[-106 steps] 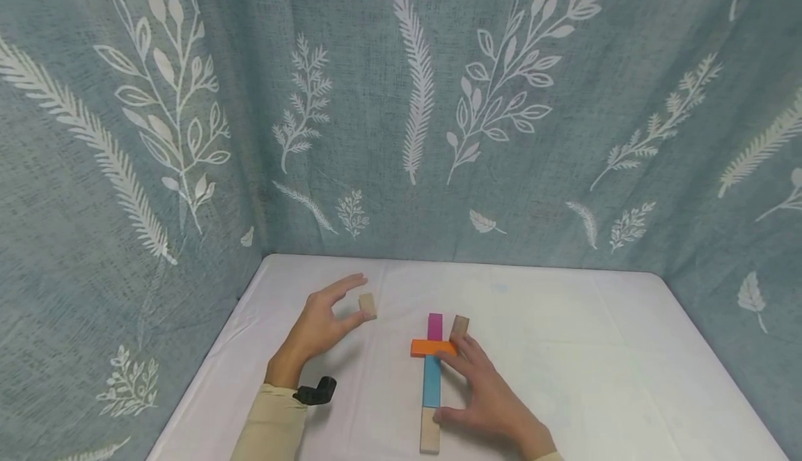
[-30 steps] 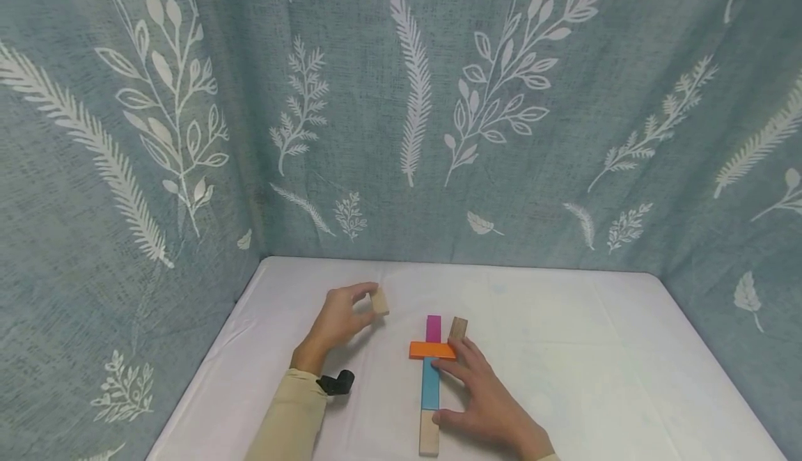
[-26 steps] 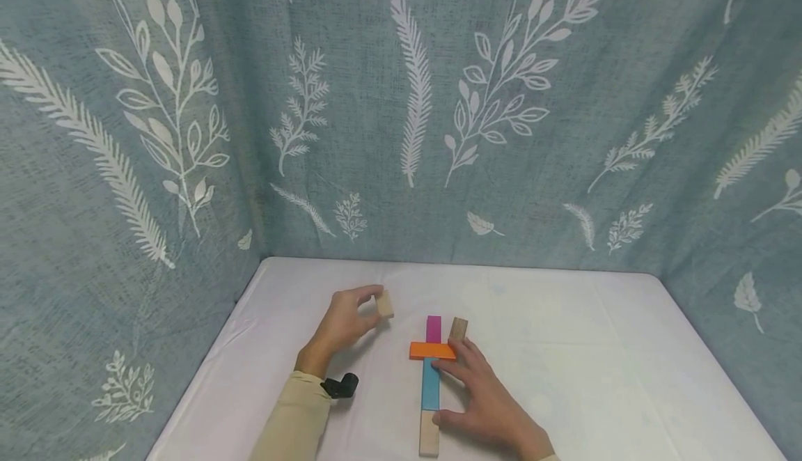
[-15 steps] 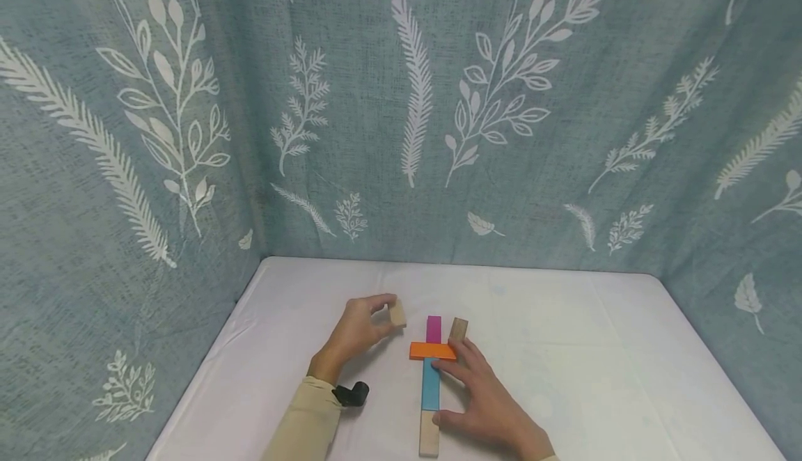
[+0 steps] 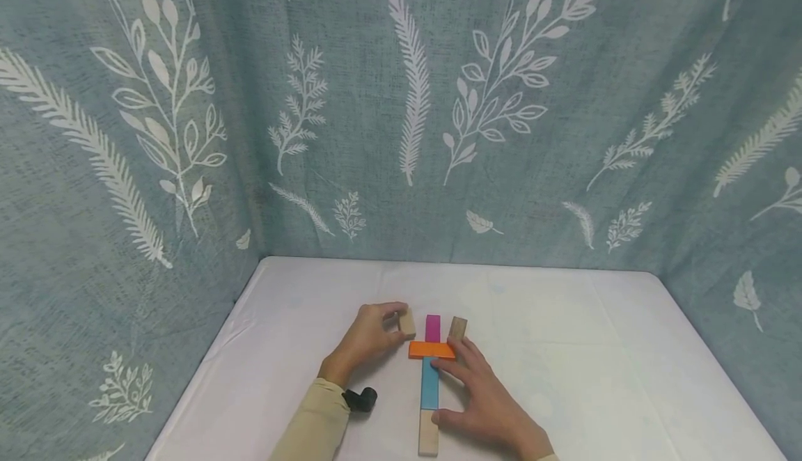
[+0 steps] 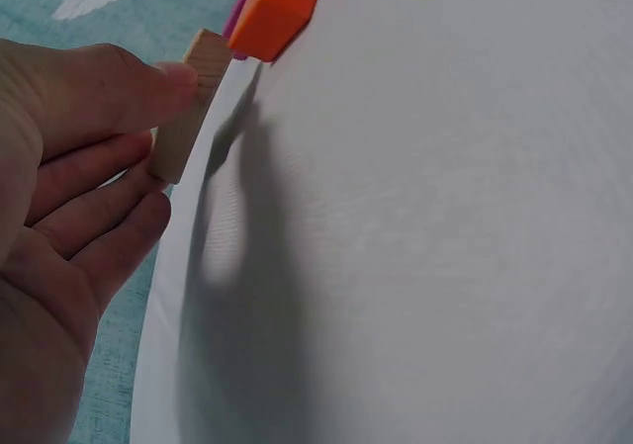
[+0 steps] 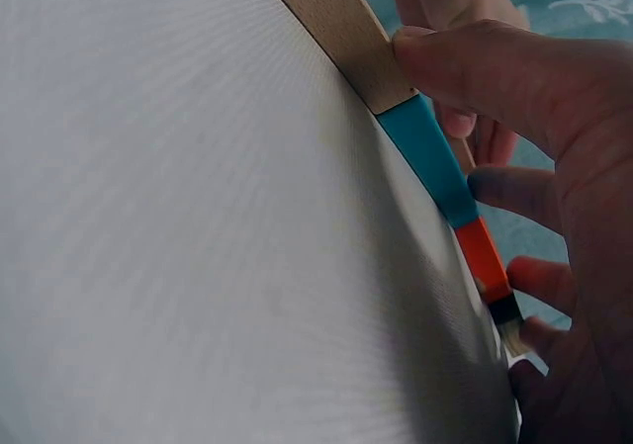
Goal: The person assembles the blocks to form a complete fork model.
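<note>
My left hand (image 5: 370,333) pinches a small plain wooden block (image 5: 406,324) between thumb and fingers, just off the left end of an orange block (image 5: 432,350). In the left wrist view, that wooden block (image 6: 185,118) is tilted and overlaps the orange block's (image 6: 279,14) corner. My right hand (image 5: 485,398) rests spread along the row: thumb at a plain wooden block (image 5: 429,433), other fingertips at the blue block (image 5: 429,383) and the orange one. A magenta block (image 5: 433,328) stands beyond the orange one; a darker wooden block (image 5: 458,327) slants at its right, by my fingertips.
The blocks lie on a white-covered table (image 5: 595,363) with rounded far corners. A blue-green leaf-patterned curtain (image 5: 351,113) hangs behind and at both sides. A black device (image 5: 361,400) is strapped to my left wrist.
My left hand has carried the wooden block rightward and nearer, up to the left end of the orange block. My right hand and the laid blocks have stayed in place.
</note>
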`<act>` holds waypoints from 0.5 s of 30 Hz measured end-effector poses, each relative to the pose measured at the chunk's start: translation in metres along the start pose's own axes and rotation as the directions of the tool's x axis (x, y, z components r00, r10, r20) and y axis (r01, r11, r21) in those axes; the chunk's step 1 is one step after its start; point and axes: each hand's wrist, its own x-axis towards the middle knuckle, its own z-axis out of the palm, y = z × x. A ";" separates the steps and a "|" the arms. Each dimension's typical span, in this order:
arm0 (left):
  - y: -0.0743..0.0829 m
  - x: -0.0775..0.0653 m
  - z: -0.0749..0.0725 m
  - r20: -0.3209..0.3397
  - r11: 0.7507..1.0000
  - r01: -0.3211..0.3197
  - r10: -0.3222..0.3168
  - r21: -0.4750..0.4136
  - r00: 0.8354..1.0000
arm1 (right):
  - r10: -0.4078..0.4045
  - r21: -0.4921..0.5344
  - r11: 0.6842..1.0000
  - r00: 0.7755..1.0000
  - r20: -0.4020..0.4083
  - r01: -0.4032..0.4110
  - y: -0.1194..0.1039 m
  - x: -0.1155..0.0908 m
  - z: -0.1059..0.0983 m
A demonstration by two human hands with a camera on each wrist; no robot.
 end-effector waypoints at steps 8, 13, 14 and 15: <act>-0.001 -0.001 0.006 0.023 1.000 0.019 -0.020 0.025 1.000 | 0.003 0.004 1.000 1.000 0.000 -0.003 -0.001 0.001 -0.001; -0.001 -0.002 0.008 0.030 0.999 0.024 -0.025 0.037 0.999 | -0.001 0.012 1.000 1.000 -0.001 0.001 -0.001 0.001 -0.002; -0.002 -0.002 0.008 0.030 0.999 0.021 -0.023 0.040 0.999 | -0.001 0.011 1.000 1.000 -0.001 0.001 -0.001 0.001 -0.002; -0.002 -0.002 0.008 0.030 0.999 0.017 -0.019 0.042 0.999 | -0.001 0.010 1.000 1.000 -0.001 0.001 -0.001 0.001 -0.002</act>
